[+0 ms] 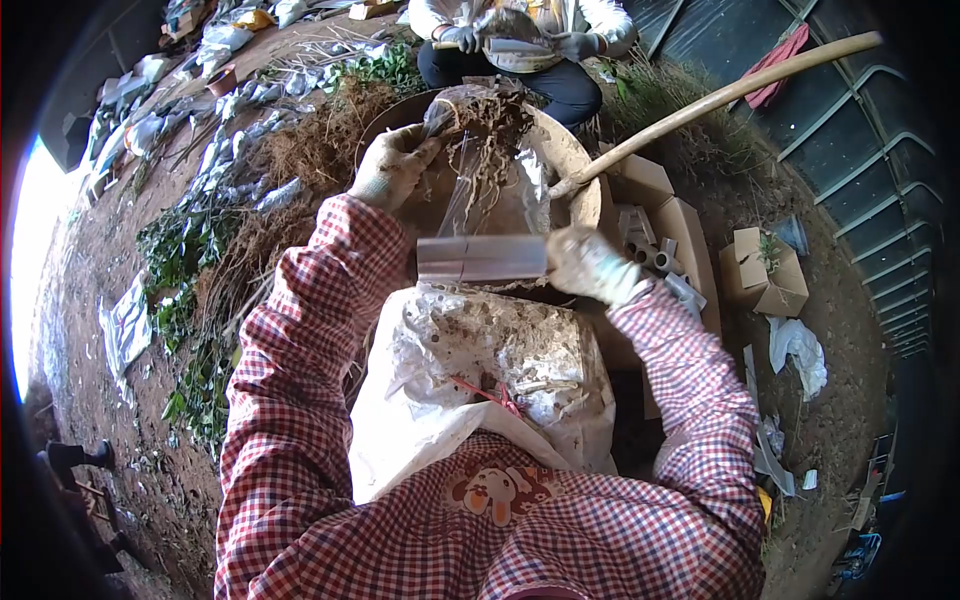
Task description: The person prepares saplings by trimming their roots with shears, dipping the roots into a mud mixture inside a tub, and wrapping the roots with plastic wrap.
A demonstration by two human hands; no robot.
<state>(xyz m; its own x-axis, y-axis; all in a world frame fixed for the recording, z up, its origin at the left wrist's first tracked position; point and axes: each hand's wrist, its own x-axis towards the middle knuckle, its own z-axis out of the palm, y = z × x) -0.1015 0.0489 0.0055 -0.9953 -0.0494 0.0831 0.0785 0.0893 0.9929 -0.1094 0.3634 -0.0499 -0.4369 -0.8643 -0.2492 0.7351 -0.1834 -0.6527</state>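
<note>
In the head view, my left hand wears a pale, dirty glove and is closed on the side of a brown root bundle. Stringy roots hang down from the bundle. My right hand, gloved and slightly blurred, grips the right end of a roll of clear plastic film. A sheet of clear film stretches between the roll and the bundle. Behind these stands a wide round tub. Just below the roll, a soil-stained white plastic sheet covers my lap, with a red string on it.
Across the tub a person in gloves holds another roll and bundle. A long wooden handle slants over the tub's right rim. Cardboard boxes and cut tubes lie right. Leafy branches and dry roots lie left.
</note>
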